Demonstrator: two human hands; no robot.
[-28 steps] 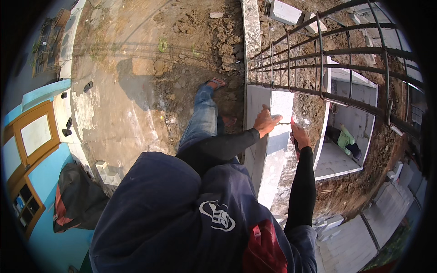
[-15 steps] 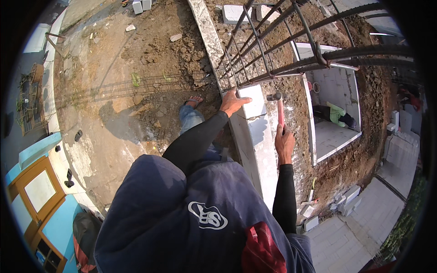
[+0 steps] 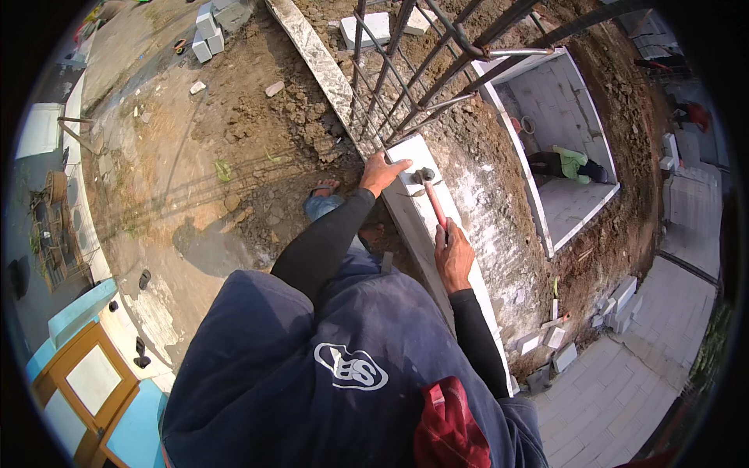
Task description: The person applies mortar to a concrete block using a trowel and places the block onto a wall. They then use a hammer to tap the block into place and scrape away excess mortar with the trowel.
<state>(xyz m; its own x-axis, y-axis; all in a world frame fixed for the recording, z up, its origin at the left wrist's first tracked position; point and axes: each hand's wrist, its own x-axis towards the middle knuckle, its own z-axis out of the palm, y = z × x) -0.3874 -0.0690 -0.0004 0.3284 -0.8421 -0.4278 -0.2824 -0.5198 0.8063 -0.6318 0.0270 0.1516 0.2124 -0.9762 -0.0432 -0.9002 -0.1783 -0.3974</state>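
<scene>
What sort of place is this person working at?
Probably an outdoor building site: there's a steel rebar cage, white building blocks lying on the dirt, and a hammer in the person's right hand.

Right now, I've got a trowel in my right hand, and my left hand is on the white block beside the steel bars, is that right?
Not quite: the head view shows a hammer in your right hand, not a trowel. Your left hand is on the white block beside the steel bars.
</scene>
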